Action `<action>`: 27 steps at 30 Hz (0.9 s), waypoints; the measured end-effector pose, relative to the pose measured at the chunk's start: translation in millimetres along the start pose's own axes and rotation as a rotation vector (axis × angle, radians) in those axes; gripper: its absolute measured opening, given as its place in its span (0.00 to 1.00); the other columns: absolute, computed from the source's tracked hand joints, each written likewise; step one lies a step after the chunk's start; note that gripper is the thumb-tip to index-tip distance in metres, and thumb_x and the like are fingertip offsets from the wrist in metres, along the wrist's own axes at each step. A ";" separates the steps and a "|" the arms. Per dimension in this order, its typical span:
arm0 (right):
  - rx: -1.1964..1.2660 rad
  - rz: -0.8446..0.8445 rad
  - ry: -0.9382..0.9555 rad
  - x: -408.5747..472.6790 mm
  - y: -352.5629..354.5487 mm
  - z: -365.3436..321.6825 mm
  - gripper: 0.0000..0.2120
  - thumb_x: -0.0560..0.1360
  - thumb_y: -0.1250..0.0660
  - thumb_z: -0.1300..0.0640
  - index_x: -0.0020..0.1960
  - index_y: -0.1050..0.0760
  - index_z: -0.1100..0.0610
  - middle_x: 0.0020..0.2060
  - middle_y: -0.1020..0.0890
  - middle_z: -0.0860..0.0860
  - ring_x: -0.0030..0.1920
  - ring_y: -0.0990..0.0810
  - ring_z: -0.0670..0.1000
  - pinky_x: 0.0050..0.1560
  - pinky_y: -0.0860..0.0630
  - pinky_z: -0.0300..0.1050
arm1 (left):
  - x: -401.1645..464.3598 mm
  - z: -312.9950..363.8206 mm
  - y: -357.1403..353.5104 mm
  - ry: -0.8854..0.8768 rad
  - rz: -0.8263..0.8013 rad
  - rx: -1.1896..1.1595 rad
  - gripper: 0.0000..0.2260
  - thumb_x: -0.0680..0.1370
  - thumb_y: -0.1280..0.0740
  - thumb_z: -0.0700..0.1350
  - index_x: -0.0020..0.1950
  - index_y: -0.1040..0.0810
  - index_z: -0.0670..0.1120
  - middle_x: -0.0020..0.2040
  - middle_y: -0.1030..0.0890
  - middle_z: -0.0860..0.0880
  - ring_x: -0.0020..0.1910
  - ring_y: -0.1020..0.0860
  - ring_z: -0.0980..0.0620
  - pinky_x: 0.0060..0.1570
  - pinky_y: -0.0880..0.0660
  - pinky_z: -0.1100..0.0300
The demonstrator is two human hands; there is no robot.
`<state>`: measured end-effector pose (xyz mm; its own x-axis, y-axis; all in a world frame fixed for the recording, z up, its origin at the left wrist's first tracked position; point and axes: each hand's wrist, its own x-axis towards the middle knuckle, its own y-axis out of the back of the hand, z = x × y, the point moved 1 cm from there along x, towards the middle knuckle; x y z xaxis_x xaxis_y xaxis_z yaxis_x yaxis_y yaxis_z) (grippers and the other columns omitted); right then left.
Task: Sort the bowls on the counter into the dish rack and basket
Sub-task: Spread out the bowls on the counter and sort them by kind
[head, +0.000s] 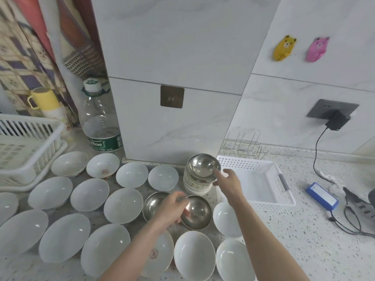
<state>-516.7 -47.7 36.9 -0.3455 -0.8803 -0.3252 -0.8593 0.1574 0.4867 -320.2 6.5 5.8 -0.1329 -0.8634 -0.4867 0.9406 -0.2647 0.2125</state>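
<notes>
While most of the white bowls (123,205) lie spread open-side-up across the lower left and centre of the frame, both hands work on the steel ones near the middle. The left hand (172,208) grips the rim of a steel bowl (197,212) in the lower centre, tilting it off the counter (304,230); my guess is that the edge-on hold lets it be lifted clear of its steel neighbour (151,203), which sits touching it on the left and is partly hidden by the hand. The right hand (228,182) reaches up and right of that, fingers closing on the near edge of another steel bowl (203,166) that tops a short stack of patterned bowls (195,184) at the foot of the tiled pillar. Whether it is truly gripping the bowl or only touching it I cannot tell.

The perforated white basket (269,201) stands just right of the stack, directly beyond the right hand, so steel bowls seem meant for it. The white dish rack (30,157) waits at the left edge of the frame, well apart from both hands, with white bowls close against its front. It looks like the likely home for them. Neither container holds a bowl that I can see, so the sorting appears barely begun.
</notes>
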 end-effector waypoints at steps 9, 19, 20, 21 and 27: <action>0.074 0.013 -0.002 -1.0 -5.0 -12.5 0.21 0.76 0.40 0.59 0.69 0.30 0.53 0.45 0.17 0.55 0.30 0.24 0.43 0.32 0.32 0.39 | 26.0 7.5 13.2 0.003 0.001 -0.093 0.18 0.80 0.37 0.47 0.71 0.33 0.49 0.36 0.17 0.47 0.19 0.35 0.56 0.18 0.43 0.66; 0.431 0.202 -0.040 -30.2 30.2 3.5 0.20 0.76 0.39 0.61 0.66 0.29 0.50 0.40 0.17 0.55 0.32 0.29 0.47 0.33 0.34 0.41 | 85.9 40.3 2.1 0.058 0.062 0.077 0.24 0.76 0.36 0.55 0.65 0.36 0.41 0.37 0.14 0.43 0.16 0.31 0.53 0.20 0.39 0.68; 0.436 0.213 -0.044 -33.4 32.4 8.4 0.20 0.76 0.39 0.60 0.67 0.29 0.50 0.40 0.17 0.55 0.33 0.29 0.47 0.35 0.33 0.41 | 89.9 43.5 -0.8 0.060 0.069 0.081 0.22 0.75 0.35 0.54 0.59 0.35 0.40 0.33 0.16 0.44 0.16 0.30 0.52 0.20 0.39 0.68; 0.438 0.221 -0.047 -36.3 34.9 13.3 0.20 0.77 0.39 0.60 0.68 0.30 0.50 0.40 0.17 0.55 0.33 0.29 0.47 0.36 0.33 0.42 | 93.4 45.9 -3.6 0.055 0.074 0.088 0.20 0.75 0.35 0.53 0.57 0.33 0.39 0.28 0.18 0.47 0.15 0.30 0.52 0.20 0.39 0.68; 0.396 0.259 -0.048 -46.8 47.1 40.1 0.21 0.76 0.38 0.60 0.67 0.29 0.46 0.36 0.15 0.54 0.32 0.30 0.50 0.38 0.31 0.45 | 104.1 49.8 -9.1 -0.027 0.126 0.142 0.19 0.72 0.34 0.41 0.62 0.31 0.52 0.49 0.19 0.48 0.34 0.18 0.44 0.22 0.35 0.64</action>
<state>-556.1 18.9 42.5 -0.5762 -0.7692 -0.2762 -0.8172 0.5357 0.2128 -358.2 -102.4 -4.6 -0.0267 -0.9044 -0.4259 0.8970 -0.2097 0.3891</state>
